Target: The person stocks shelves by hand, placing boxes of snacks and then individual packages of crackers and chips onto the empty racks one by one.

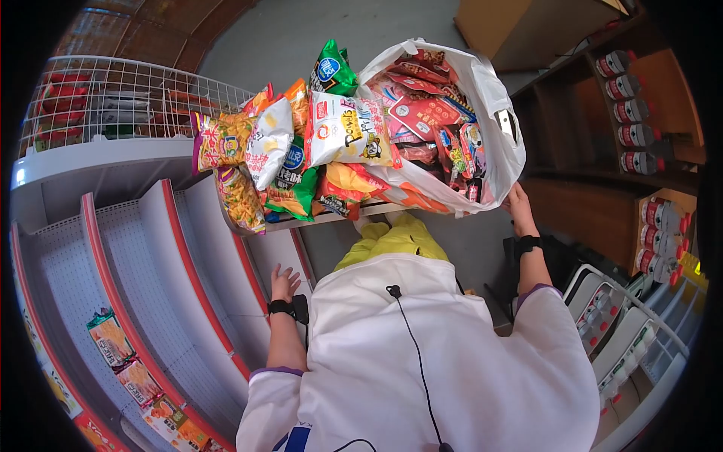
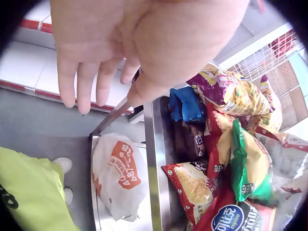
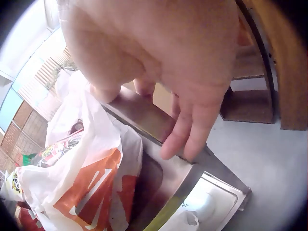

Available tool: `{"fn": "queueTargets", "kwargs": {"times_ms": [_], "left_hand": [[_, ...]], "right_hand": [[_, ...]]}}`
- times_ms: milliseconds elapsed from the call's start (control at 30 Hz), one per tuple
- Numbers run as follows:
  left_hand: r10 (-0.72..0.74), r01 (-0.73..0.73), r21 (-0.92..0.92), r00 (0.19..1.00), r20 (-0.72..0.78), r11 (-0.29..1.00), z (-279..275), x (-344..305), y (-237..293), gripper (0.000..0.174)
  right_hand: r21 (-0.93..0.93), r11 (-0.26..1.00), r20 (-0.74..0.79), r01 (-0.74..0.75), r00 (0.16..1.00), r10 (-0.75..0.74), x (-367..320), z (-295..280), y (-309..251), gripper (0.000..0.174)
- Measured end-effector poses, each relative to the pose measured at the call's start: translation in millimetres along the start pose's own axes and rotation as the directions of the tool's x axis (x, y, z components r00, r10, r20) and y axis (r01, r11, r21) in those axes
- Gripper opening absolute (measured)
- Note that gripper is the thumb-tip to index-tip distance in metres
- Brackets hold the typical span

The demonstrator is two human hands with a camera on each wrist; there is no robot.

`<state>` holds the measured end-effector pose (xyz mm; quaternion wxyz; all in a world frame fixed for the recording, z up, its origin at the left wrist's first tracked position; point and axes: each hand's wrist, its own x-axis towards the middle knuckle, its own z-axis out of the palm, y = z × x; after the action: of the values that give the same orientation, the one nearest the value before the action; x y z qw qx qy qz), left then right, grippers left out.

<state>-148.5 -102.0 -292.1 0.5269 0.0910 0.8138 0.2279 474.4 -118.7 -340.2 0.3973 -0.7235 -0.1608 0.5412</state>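
Right, so here we are beside a metal cart [image 2: 153,163] piled with snacks. The left hand [image 1: 283,285] hangs in the air just beside it—fingers loosely spread, nothing in its grasp. Over at the far end, the right hand [image 3: 159,62] has hold of the cart's metal rail [image 3: 139,111], its fingers curled over one side and the thumb on the other, right next to the big white plastic bag [image 1: 493,169]. That bag sits upright on the cart, mouth wide open, packed with mostly red and pink packets [image 1: 423,113].

Next to it, toward the left hand, lies a heap of chip bags: a white and pink one [image 1: 349,129] on top, a green one [image 1: 333,69] beyond it, yellow and purple ones [image 1: 218,142] at the end. Down on the lower shelf [image 2: 108,224] rests another plastic bag [image 2: 120,175], white with orange print. Shelving with red edges [image 1: 181,256] stands on the left, a few packets [image 1: 111,339] on it—and on the right, red-capped bottles [image 1: 631,111] line a wooden rack [image 1: 576,113].
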Motion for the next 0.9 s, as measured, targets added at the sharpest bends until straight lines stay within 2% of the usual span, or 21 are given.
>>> {"fn": "queueTargets", "kwargs": {"times_ms": [133,200,233,267,300,333,367,400,467,533,600,633,667,767,900], "left_hand": [[0.037,-0.039,0.022,0.995,0.092,0.999,6.3,-8.1,-4.4,0.063],[0.045,-0.048,0.026,0.992,0.114,0.998,14.8,-15.9,-3.9,0.063],[0.06,-0.066,0.035,0.988,0.139,0.997,19.4,-18.3,-3.3,0.062],[0.062,-0.066,0.027,0.989,0.132,0.997,19.1,-18.5,-3.5,0.062],[0.081,-0.085,0.027,0.99,0.118,0.996,12.7,-20.8,-6.0,0.061],[0.083,-0.09,0.052,0.989,0.119,0.995,8.2,-23.3,-7.5,0.06],[0.09,-0.095,0.054,0.991,0.101,0.994,10.6,-27.1,-10.2,0.056],[0.071,-0.077,0.064,0.993,0.091,0.995,10.7,-24.4,-15.6,0.055],[0.045,-0.052,0.082,0.996,0.082,0.995,18.1,-23.8,-23.7,0.057],[0.035,-0.04,0.072,0.996,0.082,0.997,20.7,-27.9,-30.8,0.057],[0.013,-0.02,0.076,0.995,0.094,0.997,23.8,-32.1,-35.8,0.058],[0.01,-0.019,0.093,0.996,0.093,0.995,25.6,-36.1,-35.8,0.058],[0.007,-0.017,0.11,0.996,0.091,0.994,26.8,-38.5,-36.5,0.058],[0.017,-0.027,0.111,0.996,0.084,0.994,24.3,-37.7,-46.0,0.051],[-0.002,0.0,0.043,0.998,0.056,0.999,2.6,-47.3,-67.5,0.05]], "right_hand": [[-0.063,0.998,0.059,-0.031,0.998,0.035,-3.5,-7.4,-13.4,0.047],[-0.217,0.974,0.054,-0.071,0.995,0.084,-8.4,-19.0,-33.8,0.048],[-0.324,0.927,0.12,0.19,0.98,-0.159,10.9,-30.7,-27.3,0.048],[-0.545,0.821,-0.081,0.173,0.963,-0.257,12.9,-53.2,-23.0,0.046],[-0.644,0.736,-0.225,0.209,0.868,-0.442,-1.5,-29.6,-74.4,0.039],[-0.653,0.684,-0.275,0.325,0.74,-0.614,-8.3,-28.4,-95.8,0.031],[-0.641,0.654,-0.305,0.402,0.648,-0.698,-14.4,-28.1,-117.1,0.026],[-0.571,0.654,-0.305,0.495,0.612,-0.729,-19.5,-22.0,-138.5,0.025],[-0.447,0.693,-0.24,0.565,0.671,-0.701,-41.1,7.4,-176.6,0.025],[-0.406,0.618,-0.031,0.673,0.666,-0.745,-51.0,49.6,-191.4,0.028],[-0.54,0.404,0.223,0.738,0.588,-0.777,-70.7,94.9,-201.0,0.046],[-0.489,0.342,0.351,0.802,0.541,-0.764,-74.3,115.0,-202.2,0.056],[-0.428,0.266,0.398,0.864,0.444,-0.803,-73.1,139.5,-195.9,0.064],[-0.468,0.198,0.521,0.861,0.449,-0.726,-80.5,197.0,-185.9,0.081],[-0.537,0.082,0.527,0.839,0.41,-0.744,-97.8,265.7,-172.7,0.084]]}}
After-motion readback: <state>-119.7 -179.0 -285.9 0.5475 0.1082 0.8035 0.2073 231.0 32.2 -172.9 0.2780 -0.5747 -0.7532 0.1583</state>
